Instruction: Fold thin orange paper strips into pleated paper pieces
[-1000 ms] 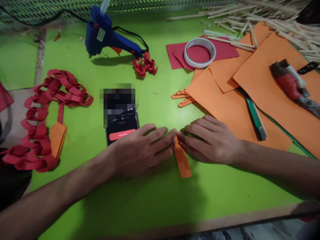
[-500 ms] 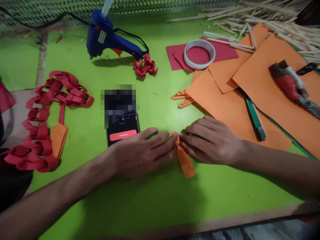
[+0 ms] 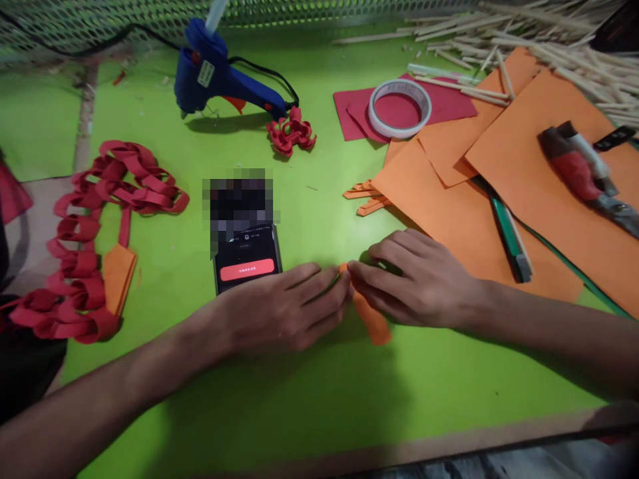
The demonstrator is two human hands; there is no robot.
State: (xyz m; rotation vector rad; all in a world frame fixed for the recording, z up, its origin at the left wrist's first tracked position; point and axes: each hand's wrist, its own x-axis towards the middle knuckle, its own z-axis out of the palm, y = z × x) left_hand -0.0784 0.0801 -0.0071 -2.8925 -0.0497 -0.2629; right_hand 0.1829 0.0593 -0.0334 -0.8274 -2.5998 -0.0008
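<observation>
Between my two hands is an orange paper strip (image 3: pixel 372 319), its top end pinched and its lower end hanging toward me. My left hand (image 3: pixel 294 303) grips the top of the strip from the left, fingertips closed. From the right, my right hand (image 3: pixel 414 279) pinches the same end, its fingertips meeting the left ones. The fingers hide most of the pinched part. Just beyond my left hand lies a phone (image 3: pixel 247 249) with a red button on its screen. Folded orange paper pieces (image 3: pixel 367 193) lie beyond my right hand.
At left are a red paper chain (image 3: pixel 74 229) and a folded orange piece (image 3: pixel 118 276). A blue glue gun (image 3: pixel 224 80) and red paper flower (image 3: pixel 292 132) lie at the back. Rightward are a tape roll (image 3: pixel 424 110), orange sheets (image 3: pixel 534 146), a green cutter (image 3: pixel 504 226), pliers (image 3: pixel 589 173) and sticks (image 3: pixel 584 73).
Both hands have shifted slightly left at the fingertips with the strip's pinched end. Less of that end shows, and the strip's lower end has lifted and curved a little.
</observation>
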